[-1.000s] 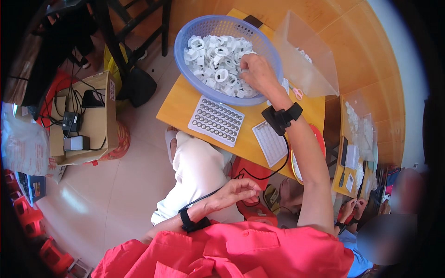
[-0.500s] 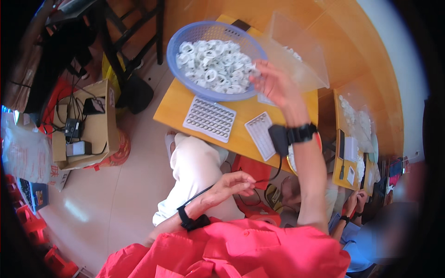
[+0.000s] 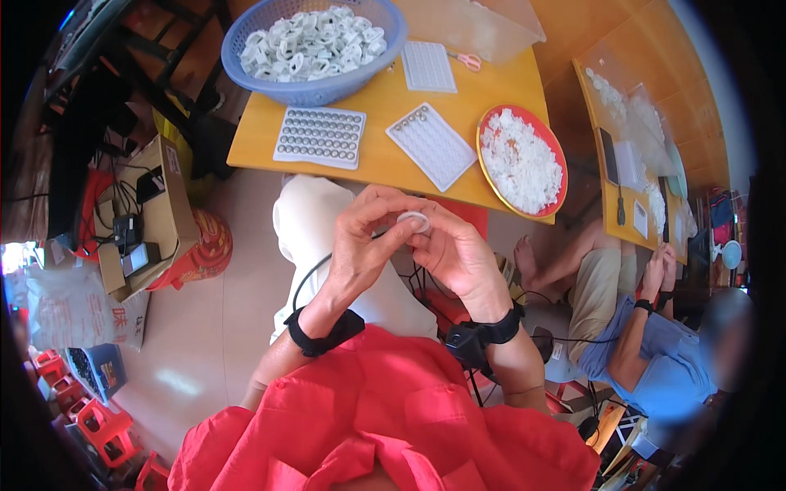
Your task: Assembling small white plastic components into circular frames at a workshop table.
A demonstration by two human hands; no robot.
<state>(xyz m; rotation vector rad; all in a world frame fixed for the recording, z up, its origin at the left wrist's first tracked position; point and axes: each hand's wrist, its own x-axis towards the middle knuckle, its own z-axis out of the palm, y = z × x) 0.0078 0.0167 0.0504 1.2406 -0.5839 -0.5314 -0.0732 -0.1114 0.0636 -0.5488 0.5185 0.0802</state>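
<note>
My left hand point(image 3: 362, 237) and my right hand point(image 3: 463, 260) meet above my lap. Between their fingertips they pinch a small white plastic ring point(image 3: 413, 216); fingers partly cover it. Beyond them on the yellow table, a blue basket point(image 3: 315, 92) holds a heap of similar white ring-shaped parts. In front of it lies a white tray point(image 3: 318, 160) with rows of round silver pieces. A second white tray point(image 3: 442, 155) has only several silver pieces at one corner. At the right, a red plate with a gold rim point(image 3: 553, 147) carries a pile of small white pieces.
Farther back are another white tray point(image 3: 428, 67), pink-handled scissors point(image 3: 469, 61) and a translucent bin point(image 3: 491, 33). A cardboard box point(image 3: 176, 200) with cables stands at left. A seated co-worker in blue point(image 3: 655, 352) works at a side table point(image 3: 610, 214). Cables hang from my wrist straps.
My right hand has come back from the basket to my left hand. A white ring is now held between them. The view has shifted, bringing the red plate and scissors into sight.
</note>
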